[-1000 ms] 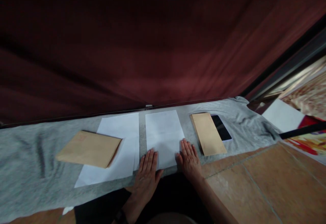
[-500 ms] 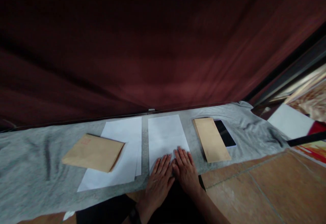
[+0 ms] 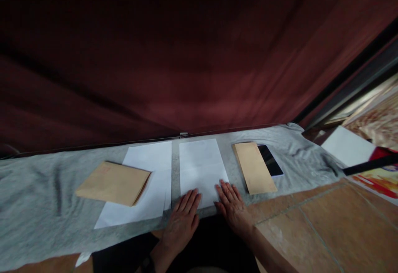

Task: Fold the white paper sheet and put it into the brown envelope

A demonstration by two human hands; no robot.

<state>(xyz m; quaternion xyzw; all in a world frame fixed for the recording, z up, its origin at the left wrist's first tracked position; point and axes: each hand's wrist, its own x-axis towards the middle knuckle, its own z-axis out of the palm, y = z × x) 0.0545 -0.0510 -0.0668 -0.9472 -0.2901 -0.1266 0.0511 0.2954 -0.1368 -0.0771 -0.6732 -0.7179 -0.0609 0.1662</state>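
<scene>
On the grey cloth (image 3: pixel 34 215), before me: white paper sheet (image 3: pixel 200 165), between the loose white sheets (image 3: pixel 153 157) and a narrow kraft envelope (image 3: pixel 255 169).
Left hand (image 3: pixel 182 221): palm down, fingers together, over its near left corner.
Right hand (image 3: pixel 234 206): palm down, fingers slightly parted, over its near right edge.
Grip: nothing pinched.
Handling (my judgement): press lightly, equally, lest it skew or crease.

Paper (image 3: pixel 200 165) is white, envelopes (image 3: pixel 113 184) tan, cloth (image 3: pixel 31 206) grey, floor tiles (image 3: pixel 357 227) orange-brown.
</scene>
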